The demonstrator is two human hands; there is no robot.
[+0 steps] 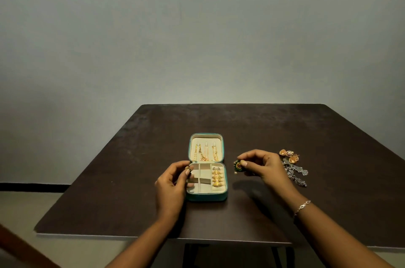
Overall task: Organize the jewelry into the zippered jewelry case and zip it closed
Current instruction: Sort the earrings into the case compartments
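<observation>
A teal zippered jewelry case (206, 198) lies open on the dark table (241, 127). Gold chains (205, 151) hang in its lid. Several gold rings (217, 177) sit in the right-hand roll of the base. My left hand (172, 184) is at the case's left edge, pinching a small gold piece (187, 167) over the left compartment. My right hand (266, 164) hovers right of the case, fingers shut on a green and gold earring (237, 166). Loose gold jhumka earrings (289, 155) and silver earrings (295, 172) lie behind that hand.
The table's near edge (153, 237) runs below my forearms, with table legs under it. A plain grey wall stands behind. A bracelet (302, 206) is on my right wrist. A brown wooden edge (19, 248) shows at the lower left corner.
</observation>
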